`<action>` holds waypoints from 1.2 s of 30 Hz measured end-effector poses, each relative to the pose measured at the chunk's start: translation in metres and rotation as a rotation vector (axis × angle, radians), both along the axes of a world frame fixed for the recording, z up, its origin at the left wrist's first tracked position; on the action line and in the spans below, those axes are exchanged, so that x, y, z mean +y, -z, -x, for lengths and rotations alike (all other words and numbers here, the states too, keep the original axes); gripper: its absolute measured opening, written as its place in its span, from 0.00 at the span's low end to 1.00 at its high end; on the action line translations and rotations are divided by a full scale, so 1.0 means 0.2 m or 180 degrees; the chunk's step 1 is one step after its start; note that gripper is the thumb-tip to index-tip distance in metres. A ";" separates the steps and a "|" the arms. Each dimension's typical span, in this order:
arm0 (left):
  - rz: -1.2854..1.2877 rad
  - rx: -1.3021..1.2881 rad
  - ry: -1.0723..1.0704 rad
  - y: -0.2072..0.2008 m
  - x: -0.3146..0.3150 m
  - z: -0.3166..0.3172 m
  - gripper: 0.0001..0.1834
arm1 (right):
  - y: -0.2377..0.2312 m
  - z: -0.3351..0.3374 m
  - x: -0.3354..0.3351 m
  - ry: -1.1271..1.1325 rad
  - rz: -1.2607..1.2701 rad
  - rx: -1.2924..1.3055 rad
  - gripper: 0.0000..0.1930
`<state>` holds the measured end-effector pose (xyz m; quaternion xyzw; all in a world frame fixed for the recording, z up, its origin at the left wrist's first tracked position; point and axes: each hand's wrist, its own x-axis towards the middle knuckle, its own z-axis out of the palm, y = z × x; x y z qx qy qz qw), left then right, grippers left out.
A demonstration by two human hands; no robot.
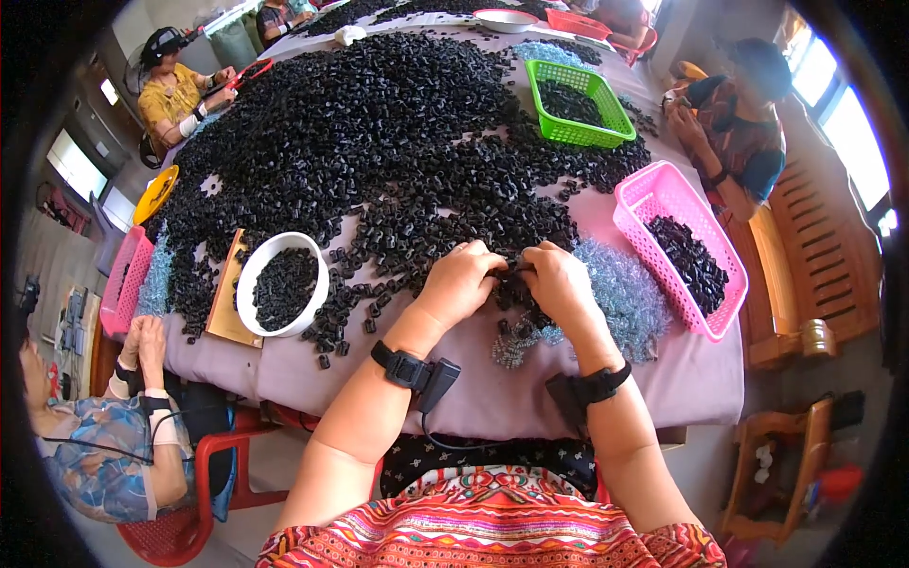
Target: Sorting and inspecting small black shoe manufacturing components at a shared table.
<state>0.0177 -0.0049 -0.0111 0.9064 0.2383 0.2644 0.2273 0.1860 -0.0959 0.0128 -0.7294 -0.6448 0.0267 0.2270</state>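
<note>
Over the near side of the mauve tablecloth (682, 393), the left hand (458, 284) and right hand (561, 288) reach forward, close together, fingers curled and nearly closed; what they grip, if anything, cannot be told. Small, chunky black pieces (360, 123) lie around the fingertips and pile high toward the far left. A wooden bench (816, 248) stands at right.

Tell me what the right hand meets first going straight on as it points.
Likely the loose black pieces just beyond the right hand; its height above them is unclear.
</note>
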 end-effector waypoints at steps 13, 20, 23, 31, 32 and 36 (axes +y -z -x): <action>0.0998 -0.0395 -0.0374 -0.04 -0.02 0.01 0.08 | -0.01 -0.01 -0.02 -0.0194 -0.0142 0.0493 0.07; 0.1215 -0.0492 -0.0290 -0.04 -0.02 0.00 0.08 | 0.05 -0.01 0.03 -0.0099 -0.0373 0.2687 0.09; 0.1508 -0.0626 -0.0284 -0.04 -0.01 0.00 0.08 | 0.06 -0.02 0.03 0.0079 -0.0560 0.2041 0.09; 0.1545 -0.0602 -0.0420 -0.03 0.00 0.01 0.07 | 0.02 0.01 0.00 -0.0257 -0.0327 0.0838 0.07; 0.1509 -0.0592 -0.0413 -0.03 0.00 0.01 0.07 | 0.03 0.01 0.00 -0.0383 -0.0441 0.0372 0.07; 0.1483 -0.0626 -0.0420 -0.03 0.00 0.01 0.07 | 0.03 0.01 -0.01 -0.0353 -0.0389 0.0402 0.09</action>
